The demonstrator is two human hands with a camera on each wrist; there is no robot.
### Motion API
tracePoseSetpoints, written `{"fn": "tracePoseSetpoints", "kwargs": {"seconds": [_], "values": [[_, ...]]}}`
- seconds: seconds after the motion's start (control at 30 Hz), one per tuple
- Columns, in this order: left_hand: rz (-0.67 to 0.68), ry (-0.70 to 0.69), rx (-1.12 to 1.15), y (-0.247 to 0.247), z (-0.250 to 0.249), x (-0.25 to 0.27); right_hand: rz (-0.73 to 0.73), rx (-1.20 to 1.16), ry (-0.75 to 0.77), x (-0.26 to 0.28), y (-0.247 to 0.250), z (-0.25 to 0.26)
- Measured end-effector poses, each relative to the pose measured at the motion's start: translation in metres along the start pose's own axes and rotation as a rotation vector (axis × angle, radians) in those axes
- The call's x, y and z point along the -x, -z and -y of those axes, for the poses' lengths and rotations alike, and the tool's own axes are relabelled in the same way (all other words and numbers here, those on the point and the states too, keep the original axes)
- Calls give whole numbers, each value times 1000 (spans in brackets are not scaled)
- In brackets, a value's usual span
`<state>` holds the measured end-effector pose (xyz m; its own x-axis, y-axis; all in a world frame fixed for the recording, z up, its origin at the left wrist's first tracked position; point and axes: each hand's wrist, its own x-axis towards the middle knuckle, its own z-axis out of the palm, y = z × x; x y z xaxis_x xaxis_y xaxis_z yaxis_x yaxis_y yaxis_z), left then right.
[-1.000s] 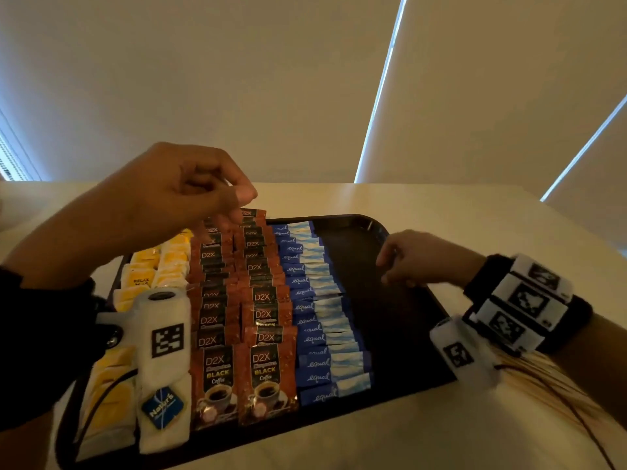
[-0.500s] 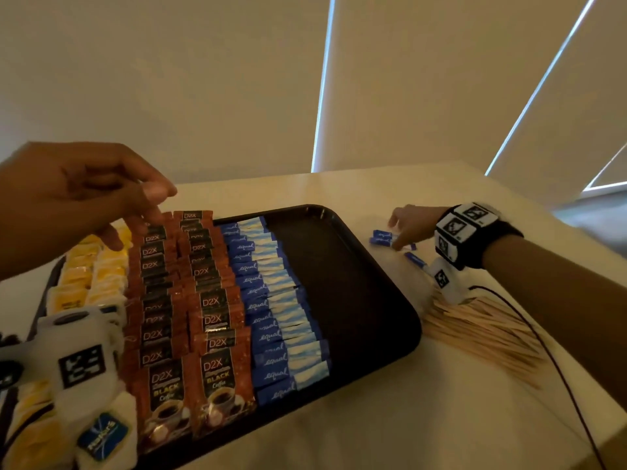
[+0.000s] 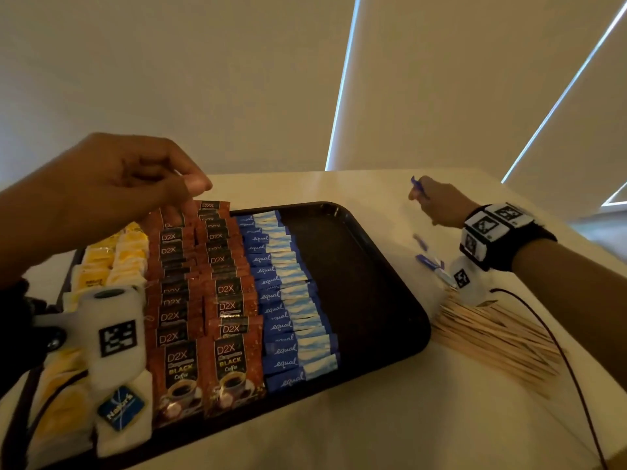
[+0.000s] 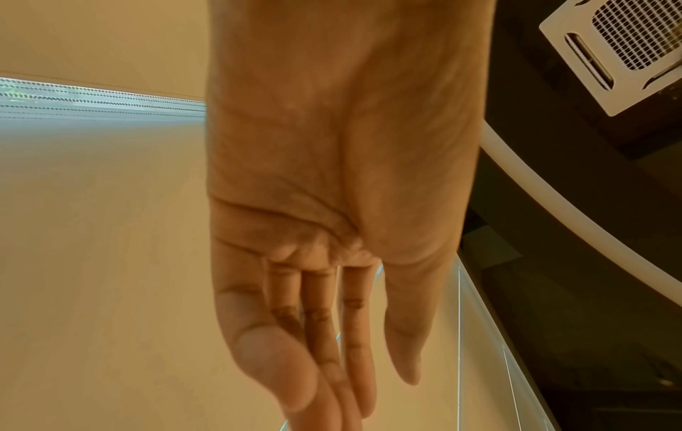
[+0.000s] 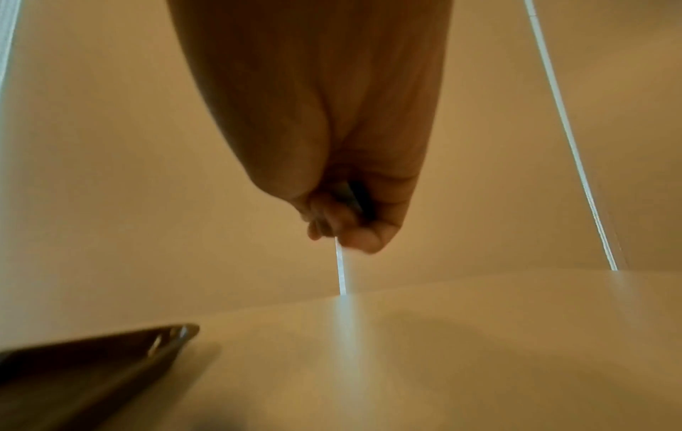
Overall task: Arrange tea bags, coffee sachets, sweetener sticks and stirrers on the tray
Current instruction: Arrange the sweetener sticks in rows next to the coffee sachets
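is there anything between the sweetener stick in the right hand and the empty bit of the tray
Nothing visible. The right hand holds a blue sweetener stick above the table; the tray's bare right strip, beside the sweetener row, lies open.

The dark tray (image 3: pixel 373 266) sat on the table, its right third bare. Yellow tea bags (image 3: pixel 112 256) filled the tray's left side in overlapping rows. Beside them ran two columns of brown D2X coffee sachets (image 3: pixel 210 300), shingled from far edge to near edge. Right of those lay one column of blue Equal sticks (image 3: pixel 288 300), also overlapping, labels up. Off the tray's right edge, a few loose blue sticks (image 3: pixel 431 262) lay on the table, and one more stick (image 3: pixel 418 186) was up off the table in the right hand (image 3: pixel 441 205). Nearer, just right of the tray's near corner, wooden stirrers (image 3: pixel 498 344) lay fanned in a flat pile.
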<state>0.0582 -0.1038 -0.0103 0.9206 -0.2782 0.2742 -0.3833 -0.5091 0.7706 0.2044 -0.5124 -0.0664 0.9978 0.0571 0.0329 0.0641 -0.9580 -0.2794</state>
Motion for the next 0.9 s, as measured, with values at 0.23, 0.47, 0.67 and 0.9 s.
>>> {"fn": "tracePoseSetpoints", "kwargs": {"seconds": [0.23, 0.47, 0.67, 0.9], "values": [[6, -3, -2, 3, 4, -2, 398, 278, -110, 25, 22, 2], [-1, -11, -16, 4, 1, 0, 623, 519, -155, 50, -7, 8], [-7, 13, -28, 7, -5, 4, 651, 771, -71, 46, -18, 14], [-70, 19, -43, 7, -10, 7, 336, 220, -14, 31, 11, 46]]}}
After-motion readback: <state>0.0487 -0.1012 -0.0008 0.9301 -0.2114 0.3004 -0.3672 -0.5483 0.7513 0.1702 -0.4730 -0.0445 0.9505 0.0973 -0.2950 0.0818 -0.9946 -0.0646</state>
